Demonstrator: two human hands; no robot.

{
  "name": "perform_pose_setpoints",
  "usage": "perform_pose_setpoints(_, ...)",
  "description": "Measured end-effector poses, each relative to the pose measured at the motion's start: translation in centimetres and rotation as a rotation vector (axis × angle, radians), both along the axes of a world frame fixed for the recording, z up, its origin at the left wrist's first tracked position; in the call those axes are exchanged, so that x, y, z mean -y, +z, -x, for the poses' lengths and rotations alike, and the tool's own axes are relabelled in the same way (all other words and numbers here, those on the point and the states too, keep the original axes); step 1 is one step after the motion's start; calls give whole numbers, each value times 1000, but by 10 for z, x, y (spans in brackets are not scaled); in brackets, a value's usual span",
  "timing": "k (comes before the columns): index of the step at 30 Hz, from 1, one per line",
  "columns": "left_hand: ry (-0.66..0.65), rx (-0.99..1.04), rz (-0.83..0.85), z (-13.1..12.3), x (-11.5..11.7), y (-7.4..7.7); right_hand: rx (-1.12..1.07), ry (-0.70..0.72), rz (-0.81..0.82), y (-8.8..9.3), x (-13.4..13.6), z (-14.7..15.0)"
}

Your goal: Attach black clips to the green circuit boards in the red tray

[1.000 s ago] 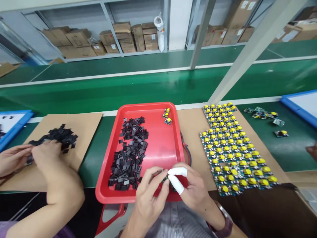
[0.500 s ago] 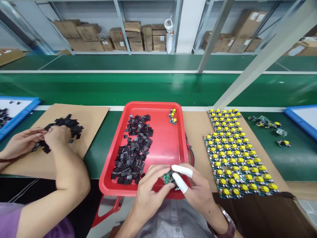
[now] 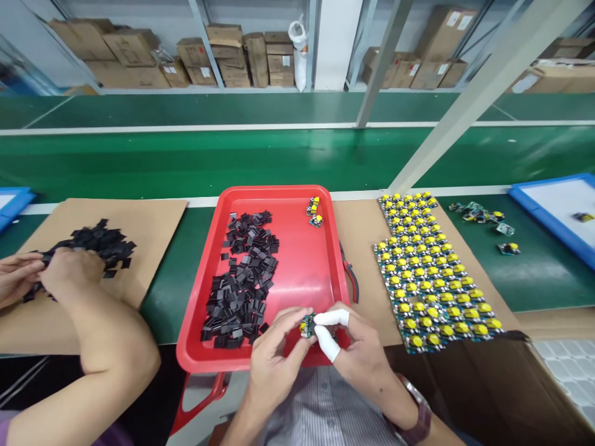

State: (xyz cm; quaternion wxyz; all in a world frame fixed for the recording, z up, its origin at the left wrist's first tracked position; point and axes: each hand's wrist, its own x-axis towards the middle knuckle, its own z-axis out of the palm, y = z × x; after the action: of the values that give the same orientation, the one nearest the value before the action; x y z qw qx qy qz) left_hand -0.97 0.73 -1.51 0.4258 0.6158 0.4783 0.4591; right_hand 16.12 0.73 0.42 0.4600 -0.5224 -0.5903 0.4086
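Over the near edge of a red tray (image 3: 341,272), my left hand (image 3: 274,356) pinches a small green circuit board (image 3: 308,324) between thumb and fingers. A bit of yellow shows at the board's left side. My right hand (image 3: 360,347), with white covers on two fingertips, closes on the board's right side; whether a small part is also between those fingertips is hidden. Many small black flat pieces (image 3: 244,279) lie heaped along the tray's left half. Several boards with yellow-topped parts (image 3: 316,220) sit in its far right corner.
To the right, rows of yellow-topped boards (image 3: 427,272) cover cardboard, with loose boards (image 3: 478,214) beyond. Red-handled pliers (image 3: 351,275) lie against the tray's right side. At left, a co-worker's hands (image 3: 74,269) work at a black pile (image 3: 109,241). A slanted metal post (image 3: 465,111) rises behind.
The board has been turned between my hands, and its yellow part now shows on the left. My view has swung slightly right. The co-worker's hands remain at the black pile.
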Motion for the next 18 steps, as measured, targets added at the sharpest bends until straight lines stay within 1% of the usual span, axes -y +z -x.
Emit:
perform_pose_setpoints(3, 6, 16, 22, 1, 2, -6, 19, -26, 18, -1, 0, 3)
perform_pose_setpoints(5, 9, 1, -18, 1, 2, -7, 38, -37, 7, -1, 0, 4)
perform_pose_setpoints(9, 23, -30, -138, 0, -2, -4, 90, -25, -34, -2, 0, 7)
perform_pose_setpoints(11, 33, -35, -175, 0, -4, -2, 44, -35, 7, -4, -2, 8)
perform_pose_setpoints(14, 40, -33, -157, 0, -4, -1, -15, -44, 66, -6, -5, 9)
perform_pose_setpoints(18, 39, -9, -95, 0, -2, -5, 1, -25, 54, -5, -6, 6)
